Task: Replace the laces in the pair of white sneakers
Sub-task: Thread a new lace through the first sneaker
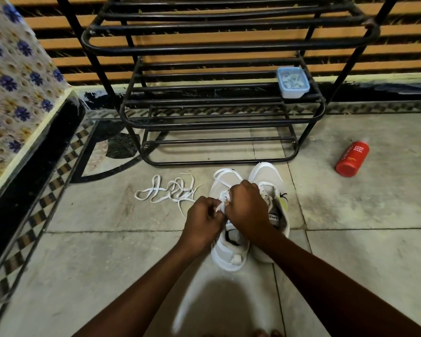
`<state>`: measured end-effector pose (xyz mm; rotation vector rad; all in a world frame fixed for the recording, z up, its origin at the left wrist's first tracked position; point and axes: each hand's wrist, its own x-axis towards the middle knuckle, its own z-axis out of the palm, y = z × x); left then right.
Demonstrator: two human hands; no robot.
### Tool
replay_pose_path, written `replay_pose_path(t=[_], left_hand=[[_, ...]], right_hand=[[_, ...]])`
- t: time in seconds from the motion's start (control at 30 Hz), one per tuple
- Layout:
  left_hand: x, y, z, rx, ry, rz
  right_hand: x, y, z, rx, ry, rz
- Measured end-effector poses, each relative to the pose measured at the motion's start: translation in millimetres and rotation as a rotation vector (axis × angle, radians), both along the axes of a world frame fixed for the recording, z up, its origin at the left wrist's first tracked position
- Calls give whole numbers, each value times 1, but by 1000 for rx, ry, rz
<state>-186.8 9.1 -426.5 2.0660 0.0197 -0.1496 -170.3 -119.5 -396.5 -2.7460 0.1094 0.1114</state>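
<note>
here, from the head camera, both my hands meet over the pair of white sneakers standing on the tiled floor (107, 263); my left hand (202, 220) is curled, its fingers pinching a white lace (225, 177) at the eyelets of the left-side sneaker (229, 256); my right hand (247, 210) is clenched on the same lace just beside it, knuckles up, the two hands touching; a loop of that lace lies over this sneaker's toe; the right-side sneaker (270, 176) stands against the other, toe toward the black metal shoe rack (204, 117), partly hidden by my right wrist; a second white lace (170, 190) lies loose in a tangle on the floor, left of the sneakers; a pale blue plastic box (292, 82) sits on a rack shelf; a red bottle (352, 158) lies on its side well apart to the right.
</note>
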Motion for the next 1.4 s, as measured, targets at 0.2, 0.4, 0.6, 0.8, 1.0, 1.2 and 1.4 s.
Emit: replay_pose_path(t=[0.2, 0.4, 0.6, 0.8, 1.0, 1.2, 1.4], left_hand=[[-2, -4, 2, 97, -101, -30], [-4, -6, -2, 65, -89, -11], [-1, -1, -8, -14, -47, -12], [0, 3, -7, 33, -80, -125], [6, 5, -13, -226, 98, 4], [4, 0, -9, -366, 140, 68], [9, 2, -16, -360, 134, 77]], right_hand=[[4, 4, -4, -15, 32, -27], [6, 2, -7, 140, 65, -115], [10, -2, -6, 306, 122, -244], [9, 3, -5, 228, 67, -160], [5, -9, -12, 328, 32, -164], [-4, -4, -15, 267, -56, -131], [-8, -3, -13, 310, -55, -151]])
